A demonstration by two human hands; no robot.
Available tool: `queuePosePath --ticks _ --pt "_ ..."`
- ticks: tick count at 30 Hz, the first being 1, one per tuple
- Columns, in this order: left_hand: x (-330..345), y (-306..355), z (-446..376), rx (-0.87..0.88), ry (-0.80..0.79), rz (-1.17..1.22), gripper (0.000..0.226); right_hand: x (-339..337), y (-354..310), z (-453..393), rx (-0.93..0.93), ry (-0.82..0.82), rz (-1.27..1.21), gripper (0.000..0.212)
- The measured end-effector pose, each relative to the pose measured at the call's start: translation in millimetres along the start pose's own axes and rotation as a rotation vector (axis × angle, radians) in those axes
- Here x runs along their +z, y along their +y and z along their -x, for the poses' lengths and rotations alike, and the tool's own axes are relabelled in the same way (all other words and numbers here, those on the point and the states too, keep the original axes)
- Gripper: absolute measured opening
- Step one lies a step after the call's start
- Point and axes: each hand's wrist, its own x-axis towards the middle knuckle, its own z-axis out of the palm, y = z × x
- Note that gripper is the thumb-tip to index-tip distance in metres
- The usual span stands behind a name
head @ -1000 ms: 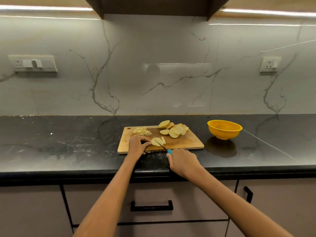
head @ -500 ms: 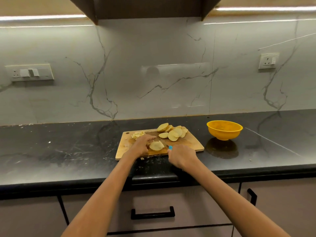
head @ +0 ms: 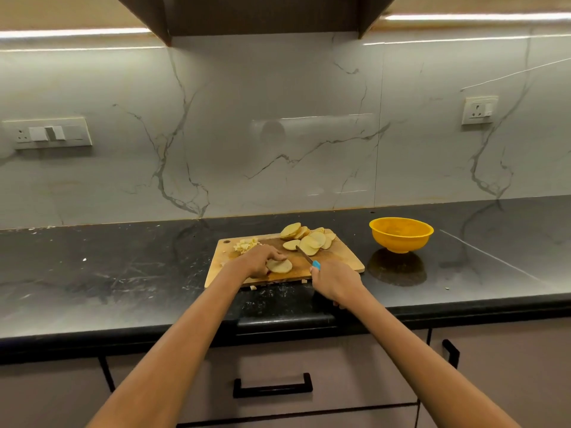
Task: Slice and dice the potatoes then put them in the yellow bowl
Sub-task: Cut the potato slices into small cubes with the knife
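Left fingers: the left hand (head: 258, 261) curls over a stack of potato slices (head: 279, 265) near the front of the cutting board (head: 346, 261), pinning it flat.
Right fingers: the right hand (head: 335, 281) is wrapped round the blue handle of a knife (head: 306, 257) at the board's front right edge, blade angled up and away toward the board's middle, clear of the held stack.
Doing it well: the stack likely wants cutting into strips, then crosswise into cubes; fingertips should tuck back from the blade's path.
Hand pose: both forearms reach straight in from below, wrists low over the counter (head: 123, 273).
Potatoes: a fan of uncut slices (head: 309, 239) lies at the board's far right corner; a small heap of diced pieces (head: 245, 244) sits at its far left corner.
Yellow bowl (head: 401, 234): stands right of the board, apart from it; no potato shows inside.
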Motion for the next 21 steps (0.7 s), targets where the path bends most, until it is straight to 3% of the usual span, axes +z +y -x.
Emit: queuePosePath --ticks 6,11,15,21 --pt "3.2 5.5 3.5 -0.059 0.071 -0.054 0.048 -0.6 0.5 8.4 0.043 -0.064 -0.038 0.037" --pt "8.4 11.0 6.8 -0.098 0.179 0.017 0.053 -0.6 -6.6 13.1 0.022 -0.102 0.003 0.037" --pt "11.8 4.2 12.8 -0.089 0.122 0.106 0.057 -1.1 -14.0 3.3 -0.050 -0.129 0.077 0.039" --pt "12.9 11.7 13.2 -0.149 0.128 0.141 0.037 -4.8 -12.9 -2.6 -0.060 -0.160 0.053 0.037"
